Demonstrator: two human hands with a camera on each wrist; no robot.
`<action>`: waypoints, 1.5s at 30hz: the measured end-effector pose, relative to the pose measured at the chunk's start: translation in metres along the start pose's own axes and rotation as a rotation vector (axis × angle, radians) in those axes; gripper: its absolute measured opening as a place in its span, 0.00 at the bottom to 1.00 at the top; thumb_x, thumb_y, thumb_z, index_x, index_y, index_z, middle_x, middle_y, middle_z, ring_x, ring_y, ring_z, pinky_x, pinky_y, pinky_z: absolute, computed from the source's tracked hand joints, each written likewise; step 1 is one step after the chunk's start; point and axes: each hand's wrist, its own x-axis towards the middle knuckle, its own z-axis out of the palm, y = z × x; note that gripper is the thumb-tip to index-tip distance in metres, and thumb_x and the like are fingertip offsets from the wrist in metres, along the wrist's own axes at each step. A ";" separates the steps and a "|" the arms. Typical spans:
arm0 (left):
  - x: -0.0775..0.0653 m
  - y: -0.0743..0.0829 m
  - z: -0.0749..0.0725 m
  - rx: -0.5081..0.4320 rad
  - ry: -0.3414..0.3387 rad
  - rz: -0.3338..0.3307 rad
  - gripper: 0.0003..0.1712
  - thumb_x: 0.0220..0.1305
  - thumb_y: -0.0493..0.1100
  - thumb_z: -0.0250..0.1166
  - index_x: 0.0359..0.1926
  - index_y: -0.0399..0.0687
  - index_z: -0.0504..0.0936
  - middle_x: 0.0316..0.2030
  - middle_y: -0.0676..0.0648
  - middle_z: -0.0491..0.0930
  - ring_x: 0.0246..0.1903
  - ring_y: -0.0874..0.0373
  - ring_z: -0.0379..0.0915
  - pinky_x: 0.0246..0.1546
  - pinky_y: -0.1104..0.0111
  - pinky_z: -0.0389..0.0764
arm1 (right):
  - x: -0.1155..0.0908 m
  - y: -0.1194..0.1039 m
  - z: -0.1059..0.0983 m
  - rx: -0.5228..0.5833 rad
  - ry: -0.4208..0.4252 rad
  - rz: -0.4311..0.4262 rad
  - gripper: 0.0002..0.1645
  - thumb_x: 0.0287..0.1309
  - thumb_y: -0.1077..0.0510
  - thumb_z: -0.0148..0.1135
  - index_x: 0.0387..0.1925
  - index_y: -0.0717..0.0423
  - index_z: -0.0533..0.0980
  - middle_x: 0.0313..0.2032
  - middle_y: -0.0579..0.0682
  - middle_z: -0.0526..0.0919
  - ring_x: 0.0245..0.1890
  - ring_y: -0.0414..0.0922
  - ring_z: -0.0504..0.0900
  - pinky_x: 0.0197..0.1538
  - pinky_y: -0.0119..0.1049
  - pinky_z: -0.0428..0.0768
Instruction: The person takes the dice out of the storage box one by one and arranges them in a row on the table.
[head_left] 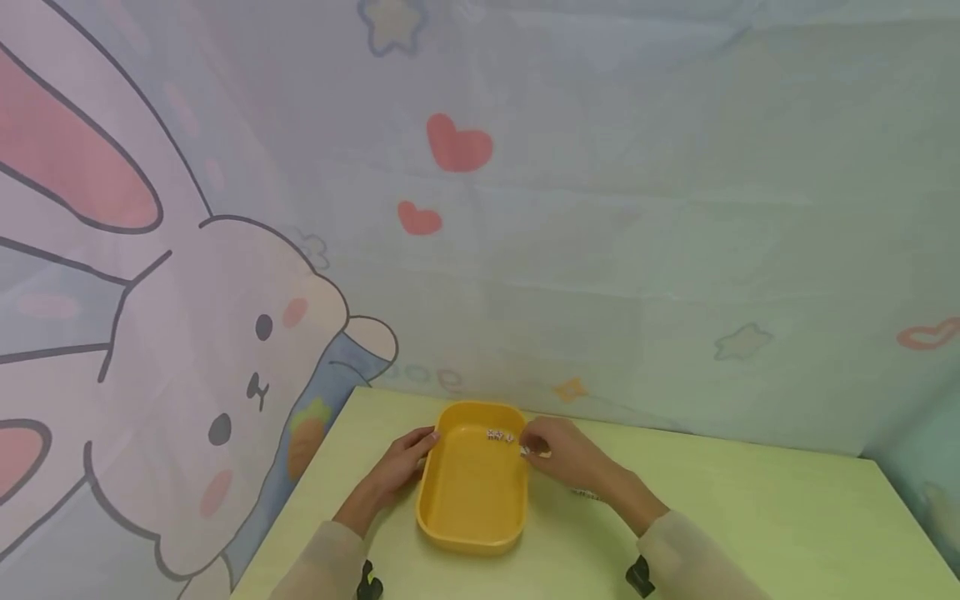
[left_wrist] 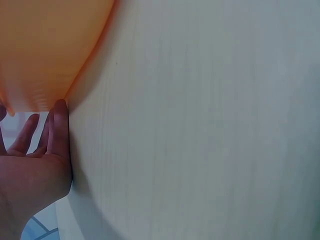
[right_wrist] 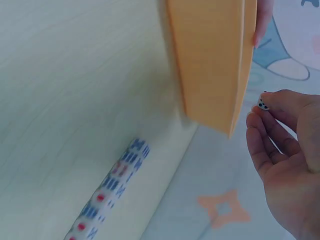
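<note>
A yellow tray [head_left: 472, 533] lies on the table. My left hand [head_left: 401, 462] holds its left side, thumb at the rim and fingers along the outer wall; in the left wrist view the fingers [left_wrist: 60, 125] touch the tray wall. Over the tray's far right corner, my right hand [head_left: 562, 450] pinches a small white die [right_wrist: 263, 103] with dark pips between thumb and fingertips. Inside the tray, a few dice [head_left: 495, 435] stand in a short row near the far end. A longer row of dice [right_wrist: 110, 182], with blue and red pips, lies on the table to the tray's right.
The pale table [head_left: 750, 517] stretches away to the right. Behind it hangs a printed cloth backdrop [head_left: 600, 208] with a rabbit, hearts and stars, close to the table's far edge.
</note>
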 end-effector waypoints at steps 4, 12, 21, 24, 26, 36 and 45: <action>0.000 0.000 0.001 -0.013 -0.006 0.009 0.36 0.73 0.57 0.57 0.71 0.39 0.64 0.66 0.37 0.69 0.62 0.45 0.69 0.57 0.57 0.78 | -0.025 0.013 -0.015 0.038 0.041 0.032 0.09 0.63 0.62 0.66 0.42 0.46 0.81 0.40 0.42 0.83 0.41 0.37 0.81 0.46 0.33 0.83; 0.000 0.000 0.003 -0.012 -0.023 0.022 0.38 0.73 0.58 0.57 0.71 0.37 0.63 0.65 0.35 0.69 0.62 0.43 0.70 0.55 0.57 0.79 | -0.080 0.047 -0.038 0.021 0.105 0.062 0.11 0.61 0.65 0.67 0.39 0.46 0.79 0.37 0.43 0.83 0.39 0.37 0.81 0.43 0.35 0.83; -0.002 0.001 0.003 -0.012 -0.006 0.016 0.36 0.74 0.57 0.56 0.72 0.37 0.63 0.66 0.36 0.69 0.63 0.42 0.68 0.56 0.56 0.79 | -0.133 0.085 -0.049 0.005 0.099 0.185 0.07 0.60 0.63 0.68 0.38 0.51 0.79 0.36 0.43 0.83 0.36 0.36 0.80 0.39 0.33 0.82; -0.002 0.001 0.003 -0.011 -0.006 0.017 0.36 0.74 0.57 0.56 0.72 0.38 0.63 0.66 0.36 0.69 0.63 0.42 0.69 0.56 0.56 0.79 | -0.147 0.093 -0.049 -0.012 0.122 0.186 0.08 0.58 0.65 0.69 0.37 0.53 0.79 0.34 0.44 0.82 0.35 0.37 0.80 0.38 0.33 0.82; -0.002 0.001 0.003 -0.013 -0.004 0.009 0.37 0.73 0.57 0.57 0.71 0.39 0.64 0.65 0.37 0.69 0.62 0.43 0.69 0.56 0.57 0.79 | -0.155 0.098 -0.048 -0.021 0.141 0.176 0.08 0.56 0.66 0.70 0.36 0.54 0.79 0.34 0.44 0.82 0.35 0.37 0.80 0.37 0.33 0.82; -0.002 0.002 0.005 -0.024 -0.019 0.021 0.36 0.74 0.56 0.56 0.72 0.38 0.63 0.67 0.36 0.68 0.64 0.42 0.67 0.56 0.55 0.78 | -0.177 0.118 -0.049 -0.041 0.146 0.259 0.09 0.56 0.66 0.70 0.35 0.52 0.79 0.33 0.43 0.82 0.34 0.35 0.78 0.36 0.31 0.80; -0.001 0.002 0.003 -0.008 -0.003 0.005 0.36 0.74 0.57 0.56 0.72 0.39 0.63 0.66 0.36 0.69 0.62 0.44 0.70 0.55 0.57 0.79 | -0.182 0.129 -0.041 -0.090 0.140 0.213 0.11 0.53 0.69 0.69 0.34 0.52 0.79 0.32 0.42 0.81 0.33 0.33 0.75 0.35 0.31 0.79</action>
